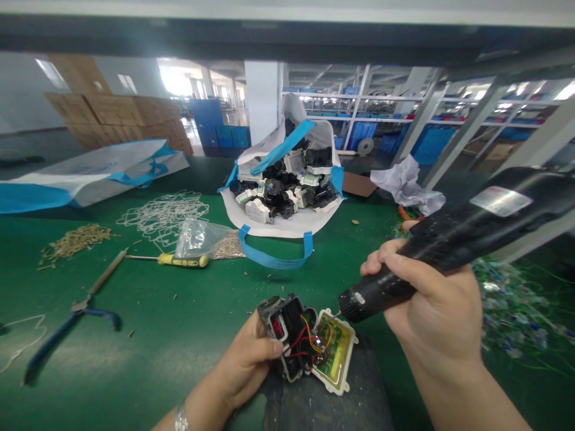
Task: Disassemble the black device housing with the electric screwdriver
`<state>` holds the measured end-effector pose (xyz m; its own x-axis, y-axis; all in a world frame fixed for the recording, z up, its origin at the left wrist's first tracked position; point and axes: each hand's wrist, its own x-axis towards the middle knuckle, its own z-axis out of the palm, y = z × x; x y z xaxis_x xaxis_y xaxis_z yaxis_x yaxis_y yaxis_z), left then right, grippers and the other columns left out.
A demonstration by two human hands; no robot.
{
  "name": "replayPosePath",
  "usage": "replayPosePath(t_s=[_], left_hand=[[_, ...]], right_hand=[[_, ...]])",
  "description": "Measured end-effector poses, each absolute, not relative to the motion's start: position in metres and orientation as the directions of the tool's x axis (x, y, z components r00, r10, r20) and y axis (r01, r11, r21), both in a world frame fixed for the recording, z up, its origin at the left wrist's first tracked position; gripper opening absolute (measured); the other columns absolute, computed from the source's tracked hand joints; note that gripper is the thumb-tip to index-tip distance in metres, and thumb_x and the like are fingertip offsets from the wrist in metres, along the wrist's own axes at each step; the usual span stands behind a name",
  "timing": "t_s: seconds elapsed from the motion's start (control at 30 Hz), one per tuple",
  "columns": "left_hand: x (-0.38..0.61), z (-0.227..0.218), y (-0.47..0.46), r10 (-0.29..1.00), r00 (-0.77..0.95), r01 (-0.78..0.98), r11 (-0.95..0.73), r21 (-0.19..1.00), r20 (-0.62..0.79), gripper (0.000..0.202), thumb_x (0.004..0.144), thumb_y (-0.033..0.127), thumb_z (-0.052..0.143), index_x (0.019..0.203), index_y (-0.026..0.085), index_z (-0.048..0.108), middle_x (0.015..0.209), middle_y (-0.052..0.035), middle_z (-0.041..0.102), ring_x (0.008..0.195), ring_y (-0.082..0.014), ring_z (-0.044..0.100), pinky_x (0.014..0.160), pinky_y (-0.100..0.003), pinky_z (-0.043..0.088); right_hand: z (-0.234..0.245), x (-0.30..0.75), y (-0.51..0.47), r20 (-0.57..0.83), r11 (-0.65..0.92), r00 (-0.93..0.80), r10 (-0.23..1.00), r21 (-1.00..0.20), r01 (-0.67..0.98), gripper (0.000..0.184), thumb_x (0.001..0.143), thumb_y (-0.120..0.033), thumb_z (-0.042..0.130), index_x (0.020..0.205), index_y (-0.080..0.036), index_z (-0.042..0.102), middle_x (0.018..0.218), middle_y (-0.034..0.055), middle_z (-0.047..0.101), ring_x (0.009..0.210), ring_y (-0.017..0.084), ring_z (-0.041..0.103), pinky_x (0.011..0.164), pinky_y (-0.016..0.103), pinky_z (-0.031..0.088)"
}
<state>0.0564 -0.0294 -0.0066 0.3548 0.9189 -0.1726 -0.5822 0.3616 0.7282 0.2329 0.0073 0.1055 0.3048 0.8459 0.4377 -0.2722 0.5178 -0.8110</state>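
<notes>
- Opened device (309, 344): gripped at its left edge by left hand (251, 359), fingers curled.
- Right hand (431, 299): wrapped around electric screwdriver (449, 242), tip angled down onto device's right casing.

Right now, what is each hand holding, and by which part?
The left hand grips the opened electrical module by its black housing's left side. The right hand wraps around the electric screwdriver at its front barrel.

A factory floor: stacked cardboard boxes (121, 117), blue-crate shelving (395, 129), a green workbench (179, 323)
</notes>
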Motion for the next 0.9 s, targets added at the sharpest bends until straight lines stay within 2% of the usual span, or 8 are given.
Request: replayPosePath(t_s=[0.33,0.63,0.9], left_hand=[[0.0582,-0.0038,-0.0302,0.921,0.345,-0.592,0.365,0.719,-0.183,0.048,0.053,0.017,0.07,0.098,0.013,0.054,0.092,-0.0091,0.061,0.082,-0.0225,0.056,0.074,-0.031,0.043],[0.0578,-0.0038,-0.031,0.918,0.351,-0.589,0.371,0.717,-0.187,0.048,0.053,0.017,0.069,0.099,0.014,0.053,0.092,-0.0084,0.06,0.081,-0.0218,0.056,0.075,-0.031,0.042],[0.0583,-0.0055,-0.0322,0.926,0.352,-0.526,0.314,0.79,-0.134,0.059,0.05,0.023,0.074,0.103,0.015,0.05,0.099,-0.0094,0.057,0.092,-0.0264,0.051,0.079,-0.033,0.038]], right_hand=[[0.1032,0.2319,0.0088,0.396,0.469,0.276,0.876,-0.833,-0.292,0.033,0.061,-0.01,0.06,0.09,-0.019,0.048,0.06,-0.0031,0.053,0.05,0.016,0.05,0.053,0.029,0.043],[0.1007,0.2292,0.0085,0.366,0.443,0.277,0.888,-0.841,-0.31,0.039,0.06,-0.011,0.06,0.095,-0.02,0.045,0.058,-0.0034,0.052,0.049,0.017,0.05,0.052,0.028,0.043],[0.0989,0.2305,0.0137,0.334,0.39,0.219,0.917,-0.868,-0.307,0.036,0.059,-0.013,0.059,0.092,-0.019,0.045,0.059,-0.004,0.051,0.048,0.016,0.05,0.049,0.028,0.044]])
